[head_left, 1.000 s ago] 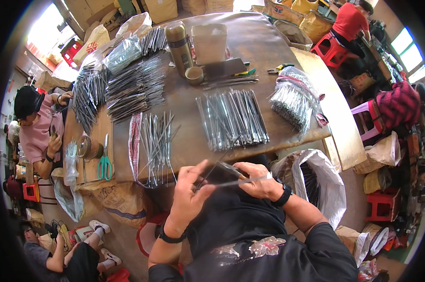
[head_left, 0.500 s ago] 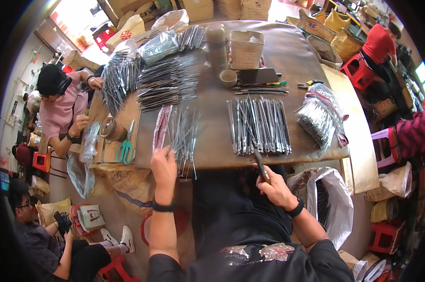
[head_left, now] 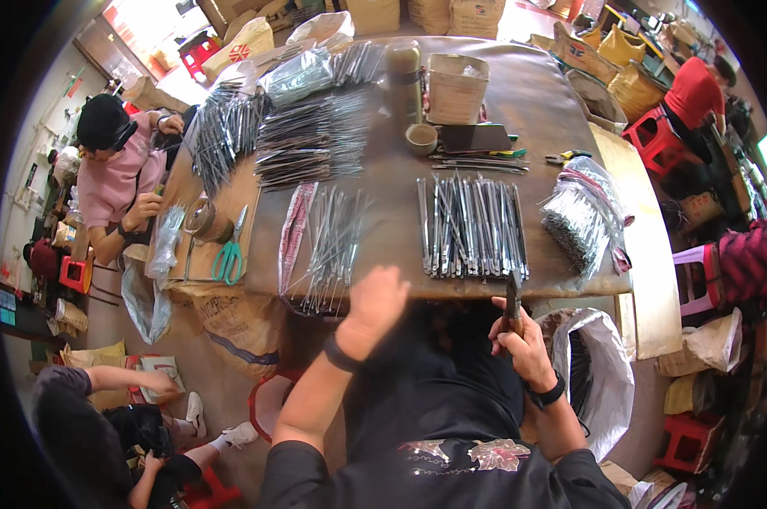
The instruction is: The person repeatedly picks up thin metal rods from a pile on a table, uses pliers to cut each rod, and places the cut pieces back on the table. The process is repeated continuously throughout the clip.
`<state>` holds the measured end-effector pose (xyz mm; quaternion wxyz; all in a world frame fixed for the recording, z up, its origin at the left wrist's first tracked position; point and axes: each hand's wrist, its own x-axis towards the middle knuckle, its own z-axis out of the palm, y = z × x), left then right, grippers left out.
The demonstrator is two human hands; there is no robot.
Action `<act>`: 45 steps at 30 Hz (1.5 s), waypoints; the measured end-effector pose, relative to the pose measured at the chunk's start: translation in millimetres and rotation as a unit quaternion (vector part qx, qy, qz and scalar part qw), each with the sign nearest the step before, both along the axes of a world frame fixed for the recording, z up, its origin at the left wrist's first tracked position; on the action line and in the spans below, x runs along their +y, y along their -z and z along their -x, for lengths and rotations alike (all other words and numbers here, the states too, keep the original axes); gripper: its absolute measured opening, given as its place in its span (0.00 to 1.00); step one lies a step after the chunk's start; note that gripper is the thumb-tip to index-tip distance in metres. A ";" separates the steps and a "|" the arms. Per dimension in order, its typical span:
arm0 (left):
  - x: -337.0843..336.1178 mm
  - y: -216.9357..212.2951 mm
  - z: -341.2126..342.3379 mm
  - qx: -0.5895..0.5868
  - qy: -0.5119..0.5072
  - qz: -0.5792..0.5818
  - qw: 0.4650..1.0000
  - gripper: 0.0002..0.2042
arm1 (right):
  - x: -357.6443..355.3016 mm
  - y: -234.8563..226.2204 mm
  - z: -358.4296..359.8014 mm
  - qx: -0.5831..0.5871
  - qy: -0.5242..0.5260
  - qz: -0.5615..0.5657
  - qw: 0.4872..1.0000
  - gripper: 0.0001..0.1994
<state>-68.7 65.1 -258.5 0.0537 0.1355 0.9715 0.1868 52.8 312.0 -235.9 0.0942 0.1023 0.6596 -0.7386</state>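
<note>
In my right hand (head_left: 522, 346) I grip a dark hand tool (head_left: 512, 297) with a brown handle, held upright at the table's front edge; its exact kind is not clear. Just beyond it lies a row of slim metal strips (head_left: 473, 227), side by side. My left hand (head_left: 378, 301) is over the table edge between that row and a looser bunch of thin metal strips (head_left: 331, 242). Motion smears its fingers, so whether it carries anything is hidden. A red and white printed plastic band (head_left: 297, 227) lies left of the bunch.
Larger piles of metal strips (head_left: 307, 140) cover the far left of the table. A plastic bag of strips (head_left: 577, 212) lies on the right, a white sack (head_left: 604, 373) below it. Teal scissors (head_left: 229, 254), a cup (head_left: 421, 139) and a bucket (head_left: 456, 89) stand around. Co-worker (head_left: 116, 170) sits left.
My left hand has moved right, away from the loose bunch. My right hand has shifted right with the tool, which now points more upright. The seated person at lower left has leaned forward.
</note>
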 end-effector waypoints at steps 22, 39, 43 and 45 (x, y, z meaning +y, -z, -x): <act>5.3 18.6 45.5 -0.383 -0.193 -0.596 0.679 0.11 | 46.4 -17.8 -2.7 0.005 0.114 0.093 0.989 0.23; -37.8 -14.0 -0.7 -0.452 -0.184 -0.693 0.531 0.09 | 186.7 49.4 12.4 -0.027 0.377 -0.168 0.910 0.08; -23.6 -17.9 1.9 -0.450 -0.157 -0.696 0.537 0.09 | 184.5 52.3 39.7 -0.035 0.444 -0.176 0.878 0.12; -18.7 -18.7 1.2 -0.452 -0.150 -0.694 0.540 0.09 | 189.1 48.4 46.9 -0.007 0.443 -0.076 0.893 0.12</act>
